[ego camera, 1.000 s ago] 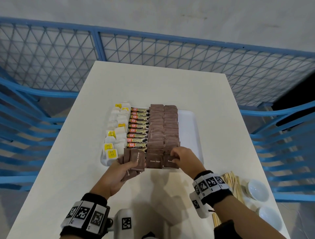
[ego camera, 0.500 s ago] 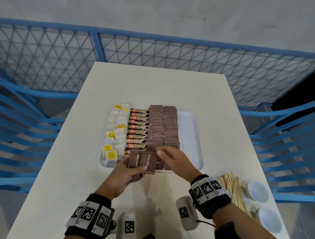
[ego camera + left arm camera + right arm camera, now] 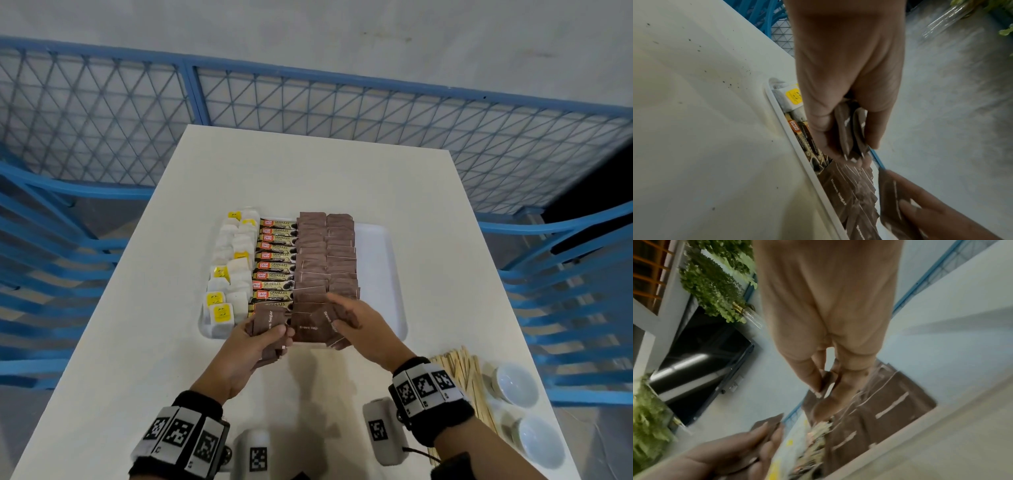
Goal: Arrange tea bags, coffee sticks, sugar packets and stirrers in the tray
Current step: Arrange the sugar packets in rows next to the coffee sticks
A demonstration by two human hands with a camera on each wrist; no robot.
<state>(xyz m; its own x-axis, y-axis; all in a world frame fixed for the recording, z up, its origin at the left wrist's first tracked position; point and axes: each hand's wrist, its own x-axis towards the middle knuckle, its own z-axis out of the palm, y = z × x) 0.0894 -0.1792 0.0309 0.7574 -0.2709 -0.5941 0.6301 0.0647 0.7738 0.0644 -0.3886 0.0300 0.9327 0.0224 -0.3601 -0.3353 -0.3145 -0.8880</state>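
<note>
A white tray (image 3: pixel 383 274) on the table holds tea bags (image 3: pixel 233 270) at its left, a column of coffee sticks (image 3: pixel 274 263) beside them, and two columns of brown sugar packets (image 3: pixel 325 253). My left hand (image 3: pixel 263 334) grips a small stack of brown sugar packets (image 3: pixel 269 320) at the tray's near edge; the left wrist view shows that stack (image 3: pixel 851 129) between thumb and fingers. My right hand (image 3: pixel 346 317) pinches one brown sugar packet (image 3: pixel 325 320) over the near end of the sugar columns. Wooden stirrers (image 3: pixel 469 380) lie on the table at my right.
Two small white bowls (image 3: pixel 517 383) stand beside the stirrers near the table's right edge. Blue mesh railings (image 3: pixel 308 99) surround the table. The tray's right strip is bare white. The far half of the table (image 3: pixel 308 171) lies beyond the tray.
My right hand left the near sugar row, reached to the left hand's stack and now carries one packet back toward the right. The left hand edged forward.
</note>
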